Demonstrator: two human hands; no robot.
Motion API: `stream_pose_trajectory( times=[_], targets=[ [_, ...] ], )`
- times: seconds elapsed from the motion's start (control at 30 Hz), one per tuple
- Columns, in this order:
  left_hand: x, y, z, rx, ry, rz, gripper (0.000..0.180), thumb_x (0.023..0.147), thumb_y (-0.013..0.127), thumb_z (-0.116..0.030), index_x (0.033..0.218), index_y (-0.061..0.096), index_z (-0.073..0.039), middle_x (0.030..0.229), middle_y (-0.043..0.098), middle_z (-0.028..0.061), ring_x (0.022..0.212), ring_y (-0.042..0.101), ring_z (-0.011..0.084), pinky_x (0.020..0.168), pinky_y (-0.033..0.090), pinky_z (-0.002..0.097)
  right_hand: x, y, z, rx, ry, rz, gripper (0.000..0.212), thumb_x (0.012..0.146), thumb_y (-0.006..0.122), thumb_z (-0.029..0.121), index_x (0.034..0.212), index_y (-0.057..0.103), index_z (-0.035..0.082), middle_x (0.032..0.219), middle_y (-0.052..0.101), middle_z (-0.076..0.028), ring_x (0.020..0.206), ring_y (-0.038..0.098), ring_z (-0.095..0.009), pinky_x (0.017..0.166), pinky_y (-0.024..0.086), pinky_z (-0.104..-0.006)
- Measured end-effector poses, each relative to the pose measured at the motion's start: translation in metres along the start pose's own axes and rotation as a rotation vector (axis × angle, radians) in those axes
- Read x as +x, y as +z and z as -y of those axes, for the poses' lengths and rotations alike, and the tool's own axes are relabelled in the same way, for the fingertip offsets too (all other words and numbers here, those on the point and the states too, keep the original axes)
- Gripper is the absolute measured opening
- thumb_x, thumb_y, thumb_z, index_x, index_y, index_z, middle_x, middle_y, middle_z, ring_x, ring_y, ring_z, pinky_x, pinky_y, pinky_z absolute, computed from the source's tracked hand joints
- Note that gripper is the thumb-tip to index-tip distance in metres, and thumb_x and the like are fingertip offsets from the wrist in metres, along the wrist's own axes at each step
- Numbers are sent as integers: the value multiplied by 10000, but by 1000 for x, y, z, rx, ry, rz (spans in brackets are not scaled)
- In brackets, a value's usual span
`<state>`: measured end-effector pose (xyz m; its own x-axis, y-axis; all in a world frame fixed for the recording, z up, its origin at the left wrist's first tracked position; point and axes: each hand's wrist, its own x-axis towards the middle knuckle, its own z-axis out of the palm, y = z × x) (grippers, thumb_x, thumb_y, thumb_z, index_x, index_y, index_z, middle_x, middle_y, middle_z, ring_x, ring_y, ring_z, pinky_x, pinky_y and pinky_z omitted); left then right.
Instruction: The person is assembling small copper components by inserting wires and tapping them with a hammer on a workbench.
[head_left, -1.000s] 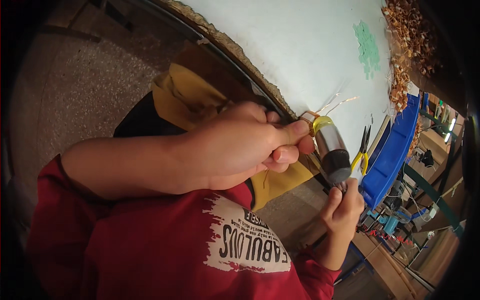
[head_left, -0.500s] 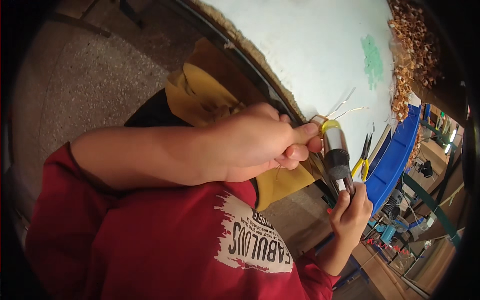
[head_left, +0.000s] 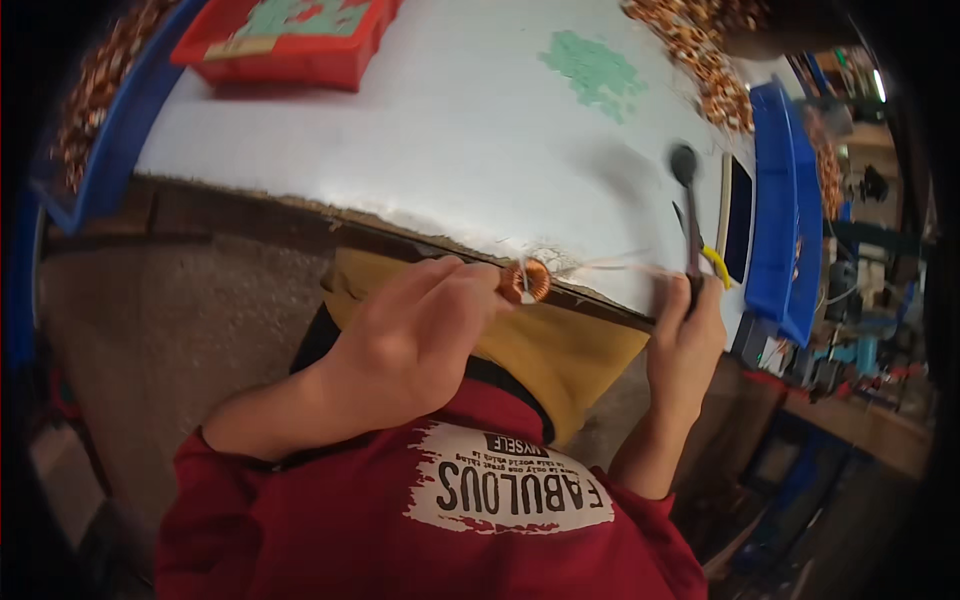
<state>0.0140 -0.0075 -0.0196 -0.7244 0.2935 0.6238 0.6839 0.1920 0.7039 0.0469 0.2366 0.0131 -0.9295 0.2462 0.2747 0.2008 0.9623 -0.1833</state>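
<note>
My left hand pinches a ring-shaped coil wound with copper wire, at the table's front edge. Thin wire leads run from the coil toward the right. My right hand is closed round the handle of a hammer, whose dark round head is raised over the table, apart from the coil. Beside the hammer's handle lie pliers with yellow grips, partly hidden behind it. My left hand and the hammer are somewhat blurred.
A white tabletop has a rough, worn front edge. On it are a red bin holding green pieces, a patch of loose green pieces and a heap of copper coils. Blue bins stand at left and right.
The hammer head has moved from the coil up and away from it. My hands have moved apart. The view has swung left, bringing the red bin and left blue bin in.
</note>
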Motion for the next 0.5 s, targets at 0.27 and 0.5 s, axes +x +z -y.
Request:
stream_pose_trajectory(
  times=[0.27,0.5],
  targets=[
    [9,3,-1,142,154,124,235,714,608,87,806,418,-17,923,586,172,617,451,210,556,436,315,11,20,11,-268,-66,-59,174,878,584,161,997,553,38,919,586,-109,667,513,-247,629,438,-325],
    [14,12,-4,198,232,130,255,760,580,101,807,369,-35,943,596,194,591,468,181,524,425,278,-4,5,25,422,-250,-168,240,798,649,52,1017,555,30,1062,586,-116,870,521,-212,757,438,-277]
  ],
)
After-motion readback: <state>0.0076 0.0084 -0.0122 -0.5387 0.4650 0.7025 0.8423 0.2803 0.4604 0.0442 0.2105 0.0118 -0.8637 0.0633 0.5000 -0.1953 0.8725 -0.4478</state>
